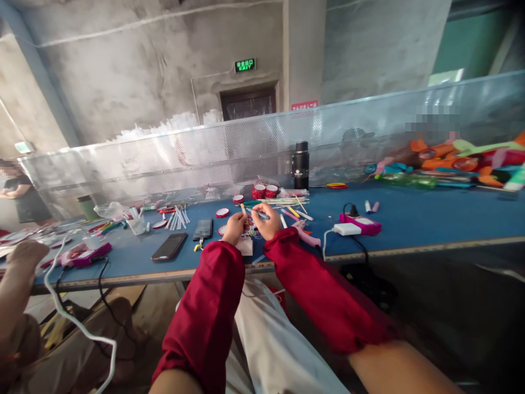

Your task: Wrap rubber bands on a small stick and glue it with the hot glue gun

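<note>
Over the blue table point(394, 213), my two hands are close together. My left hand point(237, 229) is closed on a small, thin yellowish stick point(243, 209) that points upward. In my right hand point(267, 221) is a dark grey pen-like tool point(261, 215), its tip toward the left hand. Small loose pieces, too small to name, lie beneath the hands. A pale square block point(245, 247) sits by my left wrist. To the right of my right hand lies a pink glue gun point(308, 237).
A phone point(169, 247), white sticks point(177, 219) and red-rimmed round lids point(222, 212) lie to the left. A black bottle point(301, 165) stands behind. A white plug adapter point(346, 229) with cables is on the right. Another person's hand point(28, 251) is at far left.
</note>
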The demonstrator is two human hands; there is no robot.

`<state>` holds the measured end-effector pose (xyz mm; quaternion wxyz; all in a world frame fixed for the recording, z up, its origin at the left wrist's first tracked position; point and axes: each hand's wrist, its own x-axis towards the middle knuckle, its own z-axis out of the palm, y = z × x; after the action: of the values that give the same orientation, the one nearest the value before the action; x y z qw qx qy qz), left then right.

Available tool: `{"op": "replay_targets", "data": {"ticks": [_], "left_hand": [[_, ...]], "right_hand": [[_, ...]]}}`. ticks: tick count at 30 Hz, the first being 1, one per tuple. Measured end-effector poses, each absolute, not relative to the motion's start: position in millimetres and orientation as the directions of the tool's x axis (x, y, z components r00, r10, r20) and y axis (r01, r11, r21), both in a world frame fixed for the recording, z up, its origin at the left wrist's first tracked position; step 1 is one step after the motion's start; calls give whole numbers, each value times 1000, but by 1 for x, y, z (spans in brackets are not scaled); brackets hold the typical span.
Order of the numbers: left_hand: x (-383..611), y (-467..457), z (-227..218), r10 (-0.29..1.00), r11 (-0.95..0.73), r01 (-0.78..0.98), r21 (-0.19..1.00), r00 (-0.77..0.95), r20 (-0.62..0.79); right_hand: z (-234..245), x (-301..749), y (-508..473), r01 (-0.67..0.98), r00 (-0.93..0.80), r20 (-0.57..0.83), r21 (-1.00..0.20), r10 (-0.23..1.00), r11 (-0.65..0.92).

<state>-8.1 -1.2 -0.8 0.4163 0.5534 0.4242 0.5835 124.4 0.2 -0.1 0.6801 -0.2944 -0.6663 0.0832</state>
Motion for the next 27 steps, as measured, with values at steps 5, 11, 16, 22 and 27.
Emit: {"op": "replay_targets", "data": {"ticks": [5, 11, 16, 22, 27], "left_hand": [[-11, 4, -5, 950, -310, 14, 951, -43, 310], [-11, 5, -5, 949, -312, 16, 950, -37, 313], [-9, 1, -2, 950, -311, -10, 950, -38, 311], [-9, 1, -3, 948, -316, -23, 949, -40, 315], [-10, 3, -4, 946, -325, -22, 946, -32, 324]], "right_hand": [[-1, 123, 0, 315, 65, 854, -509, 516, 801], [-1, 124, 0, 334, 58, 857, -500, 512, 799], [-1, 125, -1, 365, 45, 856, -494, 515, 789], [-1, 127, 1, 416, 39, 871, -459, 489, 785], [1, 128, -1, 434, 103, 883, -455, 459, 778]]}}
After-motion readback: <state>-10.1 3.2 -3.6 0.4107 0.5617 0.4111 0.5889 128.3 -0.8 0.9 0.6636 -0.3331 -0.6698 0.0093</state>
